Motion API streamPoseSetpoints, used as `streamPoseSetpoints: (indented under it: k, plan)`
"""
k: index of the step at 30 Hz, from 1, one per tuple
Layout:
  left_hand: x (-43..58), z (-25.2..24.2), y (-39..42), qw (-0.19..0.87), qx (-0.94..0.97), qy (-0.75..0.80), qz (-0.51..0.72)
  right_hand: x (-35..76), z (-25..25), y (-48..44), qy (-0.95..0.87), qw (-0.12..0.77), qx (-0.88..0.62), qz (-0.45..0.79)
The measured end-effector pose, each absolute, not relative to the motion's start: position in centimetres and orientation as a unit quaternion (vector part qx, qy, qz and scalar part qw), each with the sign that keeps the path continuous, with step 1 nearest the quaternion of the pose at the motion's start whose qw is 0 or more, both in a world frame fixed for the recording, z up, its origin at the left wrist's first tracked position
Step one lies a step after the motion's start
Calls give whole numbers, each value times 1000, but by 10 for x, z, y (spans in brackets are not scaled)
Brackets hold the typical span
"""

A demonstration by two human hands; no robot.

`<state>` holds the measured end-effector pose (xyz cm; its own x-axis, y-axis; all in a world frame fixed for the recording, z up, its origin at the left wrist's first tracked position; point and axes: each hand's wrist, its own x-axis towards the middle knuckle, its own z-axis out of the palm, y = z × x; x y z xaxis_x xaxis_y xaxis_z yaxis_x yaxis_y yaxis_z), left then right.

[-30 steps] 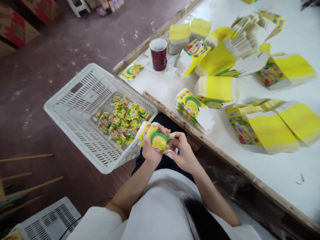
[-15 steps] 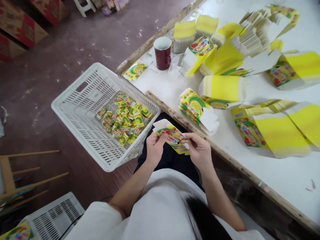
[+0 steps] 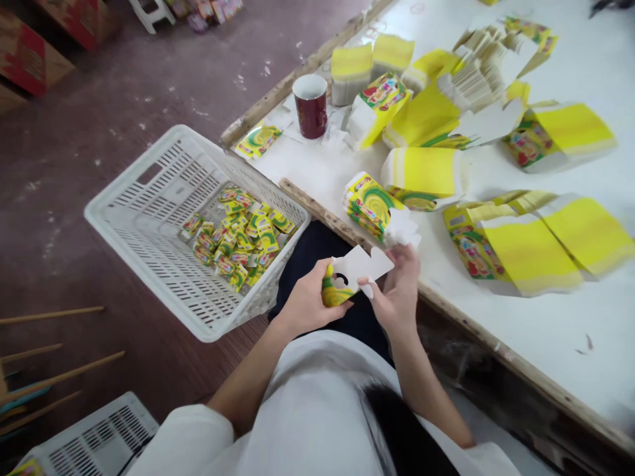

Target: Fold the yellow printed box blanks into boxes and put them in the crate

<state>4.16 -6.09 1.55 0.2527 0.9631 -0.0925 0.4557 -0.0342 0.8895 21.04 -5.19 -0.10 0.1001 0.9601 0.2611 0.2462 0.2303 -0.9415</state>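
Observation:
Over my lap, my left hand grips a small cardboard box, thumb on one side and fingers below. Yellow and green print shows on its lower side; the white inner card and loose flaps face up, with a curved cut-out. At the box's right end, my right hand has its thumb at a white flap and its fingers behind the card. Just beyond it, on the table edge, a stack of flat printed cartons lies with white flaps sticking out.
A white plastic basket holding many small folded boxes stands left of my knees. On the table are a dark red mug and several yellow carton bundles. A wooden strip edges the table.
The carton, flat with its print up before, is now turned and opened, its white inside showing. My right hand has moved up along the flaps. The whole view has shifted slightly.

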Motion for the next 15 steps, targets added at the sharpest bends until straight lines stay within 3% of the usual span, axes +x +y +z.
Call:
streamPoseSetpoints:
  k: [4,6,9,13,15]
  plan:
    - [51,5,-66,365,713,523,292,204,-18,-46,-479,436,-464,605]
    - [50,1,-64,326,735,508,310,202,-22,-44,-464,406,-447,648]
    - [46,-3,-59,321,744,494,316,203,-22,-43,-507,420,-446,607]
    - [45,-12,-55,380,721,502,289,207,-17,-47,-660,362,-399,523]
    - [46,-15,-54,341,717,528,301,211,-16,-48,-687,368,-415,470]
